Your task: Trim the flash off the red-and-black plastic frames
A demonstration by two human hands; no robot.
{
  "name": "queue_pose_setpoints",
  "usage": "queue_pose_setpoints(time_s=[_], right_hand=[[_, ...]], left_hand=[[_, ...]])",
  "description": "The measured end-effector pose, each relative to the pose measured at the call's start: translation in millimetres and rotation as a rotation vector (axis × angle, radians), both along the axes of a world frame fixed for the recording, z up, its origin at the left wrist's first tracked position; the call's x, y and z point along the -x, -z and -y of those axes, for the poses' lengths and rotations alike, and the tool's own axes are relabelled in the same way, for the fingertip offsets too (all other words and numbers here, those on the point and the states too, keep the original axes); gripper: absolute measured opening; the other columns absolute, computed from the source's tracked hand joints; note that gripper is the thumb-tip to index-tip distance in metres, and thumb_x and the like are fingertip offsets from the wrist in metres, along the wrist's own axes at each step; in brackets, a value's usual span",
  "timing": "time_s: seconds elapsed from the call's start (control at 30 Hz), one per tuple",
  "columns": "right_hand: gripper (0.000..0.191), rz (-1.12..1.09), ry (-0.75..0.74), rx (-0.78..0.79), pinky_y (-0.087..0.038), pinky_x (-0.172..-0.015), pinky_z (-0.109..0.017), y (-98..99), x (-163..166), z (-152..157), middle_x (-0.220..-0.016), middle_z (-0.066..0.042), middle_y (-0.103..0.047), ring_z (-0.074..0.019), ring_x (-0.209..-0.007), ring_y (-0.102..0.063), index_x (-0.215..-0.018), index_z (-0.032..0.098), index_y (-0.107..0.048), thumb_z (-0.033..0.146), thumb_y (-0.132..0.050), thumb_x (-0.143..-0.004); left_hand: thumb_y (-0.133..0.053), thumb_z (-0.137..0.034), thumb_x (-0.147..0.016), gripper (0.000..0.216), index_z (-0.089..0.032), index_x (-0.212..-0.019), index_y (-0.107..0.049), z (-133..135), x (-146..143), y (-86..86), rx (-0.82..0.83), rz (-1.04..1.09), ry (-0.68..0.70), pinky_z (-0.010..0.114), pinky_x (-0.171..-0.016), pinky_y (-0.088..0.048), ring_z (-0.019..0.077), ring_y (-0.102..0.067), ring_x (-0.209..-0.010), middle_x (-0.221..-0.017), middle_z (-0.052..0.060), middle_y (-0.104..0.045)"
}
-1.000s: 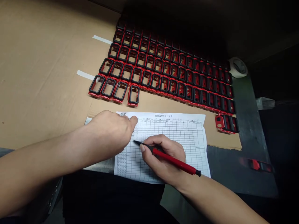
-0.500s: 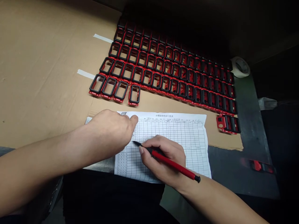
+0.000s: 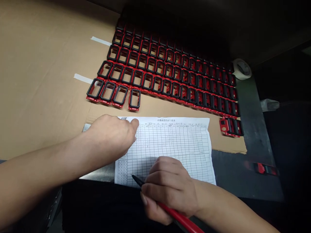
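Observation:
A red pen (image 3: 181,219) with a black tip is held in my right hand (image 3: 170,186), fingers closed round it. The tip is over the lower left part of a printed form (image 3: 194,145), a sheet ruled as a table with some handwriting. My left hand (image 3: 113,136) lies on the sheet's upper left part. Its fingers are curled under, and I cannot see whether anything is in them. Behind the form, the nearest of several red and black plastic frames (image 3: 134,99) stands just beyond my left hand.
More red and black frames (image 3: 157,84) fill close rows on the cardboard (image 3: 48,97). Two white tape strips (image 3: 83,78) mark the left side. A tape roll (image 3: 242,69) stands at the right, and a red and black object (image 3: 266,169) lies on the dark table edge.
My right hand has moved down with the pen, toward the sheet's lower edge. The left hand stays in place on the form. The whole view has shifted slightly.

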State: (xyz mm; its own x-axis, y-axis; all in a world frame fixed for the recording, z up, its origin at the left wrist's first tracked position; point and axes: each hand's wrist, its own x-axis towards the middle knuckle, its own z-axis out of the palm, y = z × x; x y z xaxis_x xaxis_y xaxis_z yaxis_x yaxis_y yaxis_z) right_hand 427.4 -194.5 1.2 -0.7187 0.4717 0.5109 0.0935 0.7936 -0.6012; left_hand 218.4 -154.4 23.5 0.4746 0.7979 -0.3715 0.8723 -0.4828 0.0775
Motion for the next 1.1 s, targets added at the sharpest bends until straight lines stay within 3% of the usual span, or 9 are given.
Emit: queue_pose_setpoints(time_s=[0.2,0.43,0.83,1.1], right_hand=[[0.023,-0.04,0.059,0.066,-0.049,-0.043,-0.029,4.8,3.5,1.7,-0.061,0.003,-0.07,-0.0141,-0.045,-0.062,-0.094,0.024,-0.065,0.013,-0.066,-0.074],[0.006,-0.002,0.421,0.499,-0.048,-0.047,-0.024,2.6,10.3,-3.7,-0.065,0.002,-0.067,-0.0115,-0.051,-0.06,-0.082,0.022,-0.065,0.016,-0.067,-0.082],[0.007,0.072,0.535,0.395,-0.05,-0.047,-0.024,2.2,12.4,-4.1,-0.063,0.002,-0.069,-0.0114,-0.05,-0.062,-0.079,0.022,-0.067,0.016,-0.07,-0.082],[0.007,0.087,0.52,0.401,-0.052,-0.05,-0.025,6.4,11.3,-2.9,-0.064,0.002,-0.07,-0.0124,-0.052,-0.064,-0.08,0.022,-0.068,0.017,-0.072,-0.083]], left_hand=[[-0.043,-0.032,-0.097,0.029,-0.016,-0.115,-0.06,-2.0,-1.3,-2.5,0.029,-0.039,-0.018,0.034,-0.058,-0.05,0.0278,-0.072,-0.068,-0.084,0.012,-0.075],[-0.046,-0.027,-0.096,0.027,-0.016,-0.115,-0.06,-0.9,4.0,-0.5,-0.017,0.004,0.032,0.037,-0.052,-0.049,0.0326,-0.072,-0.066,-0.076,0.011,-0.073],[-0.044,-0.027,-0.096,0.026,-0.016,-0.113,-0.06,-1.3,7.2,-3.5,0.008,-0.003,0.005,0.032,-0.054,-0.046,0.0279,-0.072,-0.067,-0.078,0.011,-0.074],[-0.045,-0.024,-0.095,0.025,-0.016,-0.112,-0.062,-1.2,7.3,-1.2,-0.027,0.026,0.025,0.036,-0.052,-0.047,0.0321,-0.072,-0.063,-0.073,0.011,-0.073]])
